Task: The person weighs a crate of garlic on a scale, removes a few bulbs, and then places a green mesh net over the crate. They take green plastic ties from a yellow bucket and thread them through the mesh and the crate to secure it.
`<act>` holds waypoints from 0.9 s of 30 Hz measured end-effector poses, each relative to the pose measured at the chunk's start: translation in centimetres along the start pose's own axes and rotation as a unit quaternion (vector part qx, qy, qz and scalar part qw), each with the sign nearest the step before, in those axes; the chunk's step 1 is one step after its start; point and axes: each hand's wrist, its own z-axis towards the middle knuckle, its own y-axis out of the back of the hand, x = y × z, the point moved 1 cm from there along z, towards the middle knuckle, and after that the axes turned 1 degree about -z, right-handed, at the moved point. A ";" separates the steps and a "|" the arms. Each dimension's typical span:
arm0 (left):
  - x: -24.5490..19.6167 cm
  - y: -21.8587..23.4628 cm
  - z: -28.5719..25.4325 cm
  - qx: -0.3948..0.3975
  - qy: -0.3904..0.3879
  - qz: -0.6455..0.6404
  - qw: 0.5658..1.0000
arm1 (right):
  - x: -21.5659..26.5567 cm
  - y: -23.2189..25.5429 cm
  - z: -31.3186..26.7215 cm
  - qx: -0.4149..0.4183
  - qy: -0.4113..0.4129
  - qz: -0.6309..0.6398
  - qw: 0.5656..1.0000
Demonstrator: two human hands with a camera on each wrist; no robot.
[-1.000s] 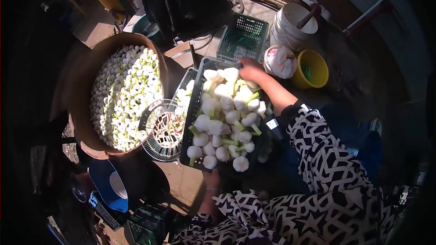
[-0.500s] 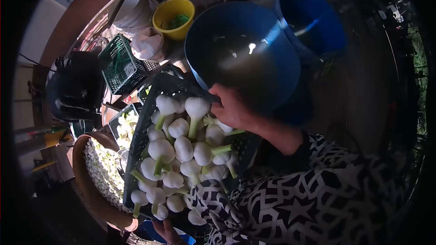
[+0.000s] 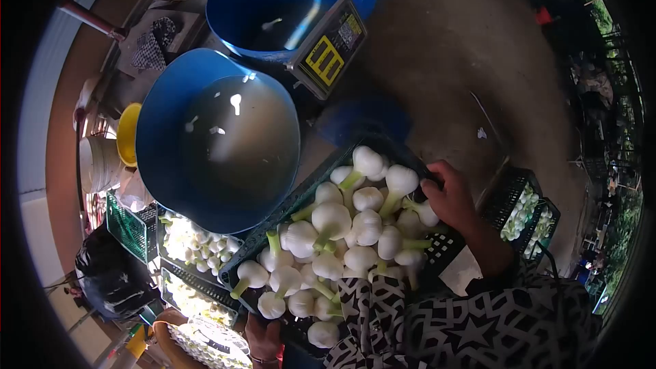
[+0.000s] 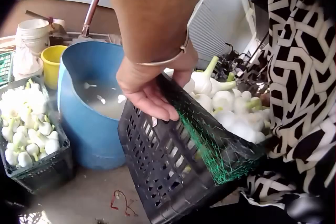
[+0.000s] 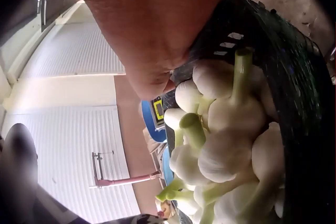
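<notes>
A dark plastic crate [image 3: 443, 249] full of white garlic bulbs [image 3: 331, 222] with green stem stubs is held in front of the body, tilted in the head view. My right hand [image 3: 447, 195] grips its far end at the rim. At the near end my left hand [image 3: 263, 337] holds the opposite rim. The left wrist view shows that hand's fingers [image 4: 152, 106] hooked over the edge, beside green netting [image 4: 210, 153] on the crate wall. In the right wrist view the right hand [image 5: 152, 50] covers the rim above the bulbs, its fingertips mostly hidden.
A blue tub [image 3: 152, 143] of water with floating bits stands beside the crate; another blue tub [image 3: 229, 10] is behind it, a scale [image 3: 331, 48] at its edge. Garlic-filled crates [image 3: 236, 242] stand at left, others [image 3: 502, 195] at right. A yellow bucket [image 3: 127, 133] is at far left.
My view and body have turned right, carrying the crate away from the round garlic-filled container and past the blue tub. Both hands have kept hold of the crate; the scale has come into view.
</notes>
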 end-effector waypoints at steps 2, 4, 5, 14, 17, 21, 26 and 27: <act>0.5 -2.3 2.2 0.074 0.036 -0.015 0.996 | -4.4 1.3 -1.4 -0.006 -0.155 0.058 0.986; 0.3 -4.7 4.9 0.111 -0.039 0.075 0.990 | -7.9 2.5 -1.8 -0.041 -0.193 0.090 0.976; -0.5 -6.5 6.0 0.111 -0.087 0.120 0.983 | -9.7 2.8 -1.6 -0.072 -0.230 0.123 0.963; 8.6 -21.0 17.2 0.141 0.019 0.246 0.959 | -27.0 -0.4 6.1 -0.047 -0.267 0.120 0.955; 5.3 -25.5 18.8 0.075 0.085 0.172 0.979 | -30.8 -2.0 8.5 -0.069 -0.233 0.104 0.964; 7.1 -26.8 19.5 0.007 0.028 0.202 0.979 | -35.2 -3.3 8.6 -0.019 -0.181 -0.009 0.983; 1.7 -24.6 16.9 0.014 0.104 0.221 0.970 | -30.7 -2.5 8.8 0.030 -0.222 0.099 0.970; 0.9 -23.7 16.2 0.018 0.082 0.224 0.971 | -30.2 -2.2 7.5 0.013 -0.232 0.116 0.966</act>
